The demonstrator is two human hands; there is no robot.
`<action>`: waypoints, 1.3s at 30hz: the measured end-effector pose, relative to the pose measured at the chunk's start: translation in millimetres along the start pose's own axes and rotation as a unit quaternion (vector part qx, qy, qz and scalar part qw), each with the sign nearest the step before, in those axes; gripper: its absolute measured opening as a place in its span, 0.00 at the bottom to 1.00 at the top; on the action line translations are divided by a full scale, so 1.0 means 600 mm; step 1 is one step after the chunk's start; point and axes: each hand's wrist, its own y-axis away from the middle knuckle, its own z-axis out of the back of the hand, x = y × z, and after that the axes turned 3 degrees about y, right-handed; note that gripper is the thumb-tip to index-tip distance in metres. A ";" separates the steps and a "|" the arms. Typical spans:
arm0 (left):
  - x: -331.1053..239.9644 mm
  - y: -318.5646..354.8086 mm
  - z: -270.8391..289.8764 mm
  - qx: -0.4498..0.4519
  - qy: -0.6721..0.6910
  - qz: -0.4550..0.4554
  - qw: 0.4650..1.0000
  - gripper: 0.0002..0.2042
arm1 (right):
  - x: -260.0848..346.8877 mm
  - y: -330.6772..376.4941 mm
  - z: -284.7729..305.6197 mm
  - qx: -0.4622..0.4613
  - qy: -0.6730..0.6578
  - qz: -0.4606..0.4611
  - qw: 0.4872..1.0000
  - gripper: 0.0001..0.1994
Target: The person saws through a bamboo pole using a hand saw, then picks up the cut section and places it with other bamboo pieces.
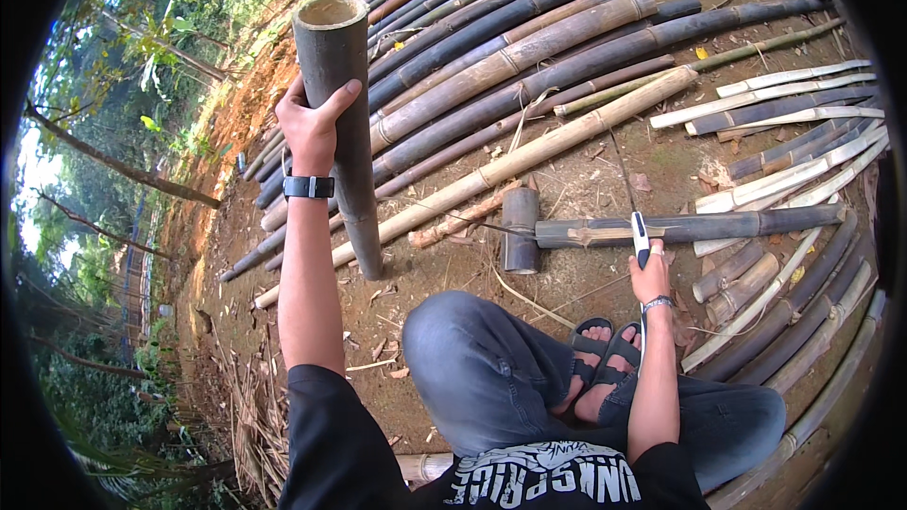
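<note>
My left hand (310, 132) is wrapped round a thick dark bamboo tube (351, 156), raised at the left and held upright with a slight tilt. Its cut, hollow end faces up, and its lower end is just above or on the ground; I cannot tell which. My right hand (650, 274) is closed on the white and dark handle of a saw (623, 175), whose thin blade, seen nearly edge-on, points away from me. Beneath the saw lies a split-marked bamboo length (699, 226), its left end against a short bamboo piece (521, 246).
Many dark bamboo poles (529, 61) lie side by side across the far ground, with a pale pole (491, 173) nearest. Split strips (784, 179) and short cut pieces (742, 279) cover the right side. Dry twigs (253, 416) lie near left; trees slope off beyond.
</note>
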 end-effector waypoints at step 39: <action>-0.034 0.093 0.032 -0.005 0.038 -0.011 0.999 0.29 | 0.085 -0.061 -0.353 0.027 -0.006 0.398 0.917 0.06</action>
